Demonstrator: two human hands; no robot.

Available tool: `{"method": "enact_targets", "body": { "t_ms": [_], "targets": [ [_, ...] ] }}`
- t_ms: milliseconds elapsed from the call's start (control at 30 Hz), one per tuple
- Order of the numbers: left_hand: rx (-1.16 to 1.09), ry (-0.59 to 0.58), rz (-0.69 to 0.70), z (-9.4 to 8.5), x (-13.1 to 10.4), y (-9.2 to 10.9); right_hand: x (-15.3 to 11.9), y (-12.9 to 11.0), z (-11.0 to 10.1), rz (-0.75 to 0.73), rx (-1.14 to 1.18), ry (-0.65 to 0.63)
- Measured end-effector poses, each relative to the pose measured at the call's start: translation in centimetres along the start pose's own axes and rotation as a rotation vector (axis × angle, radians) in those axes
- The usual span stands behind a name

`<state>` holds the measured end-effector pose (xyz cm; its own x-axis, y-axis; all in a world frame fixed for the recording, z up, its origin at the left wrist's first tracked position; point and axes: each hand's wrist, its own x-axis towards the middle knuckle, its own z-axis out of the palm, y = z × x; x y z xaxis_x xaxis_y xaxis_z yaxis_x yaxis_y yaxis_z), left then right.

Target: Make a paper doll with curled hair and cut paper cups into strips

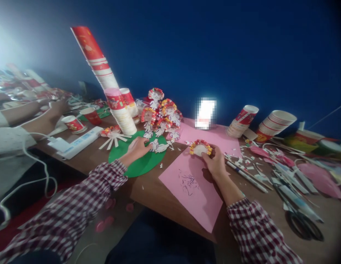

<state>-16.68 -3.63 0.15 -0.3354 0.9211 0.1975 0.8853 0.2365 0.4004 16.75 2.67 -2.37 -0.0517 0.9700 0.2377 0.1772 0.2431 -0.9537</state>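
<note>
so the right hand (216, 163) is sitting right of centre, pinching the right edge of a round fringed paper piece (198, 150), which is showing white in the middle with red and yellow bits around the rim, near the top corner of a scribbled pink sheet (199, 205). the left hand (140, 147) is hanging out near the middle of the frame, well apart from the right one, reaching over a green disc (148, 163) with its fingertips right by some white paper cut-outs (160, 147). i can't tell if it's actually gripping one

just above those, little fringed figures (148, 116) are crowding the centre. a tall cup stack (103, 71) is slanting toward the upper left, a power strip (82, 143) is lying at the left, and another person's arms (19, 110) are showing past it. black-handled scissors (300, 216) are lying at the lower right
</note>
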Motion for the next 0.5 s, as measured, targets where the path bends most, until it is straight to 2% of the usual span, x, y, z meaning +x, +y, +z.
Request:
{"method": "enact_targets", "body": {
  "t_ms": [167, 267, 500],
  "targets": [
    [-0.053, -0.051, -0.063, 0.1, 1.0, 0.6, 0.0, 0.1, 0.0, -0.002, -0.006, -0.001],
    [-0.16, -0.081, -0.106, 0.1, 1.1, 0.9, -0.1, 0.1, -0.1, -0.007, -0.007, -0.006],
    [-0.485, -0.036, -0.172, -0.3, 0.3, 1.5, -0.2, -0.3, -0.1, -0.004, 0.004, -0.017]
  ]
}}
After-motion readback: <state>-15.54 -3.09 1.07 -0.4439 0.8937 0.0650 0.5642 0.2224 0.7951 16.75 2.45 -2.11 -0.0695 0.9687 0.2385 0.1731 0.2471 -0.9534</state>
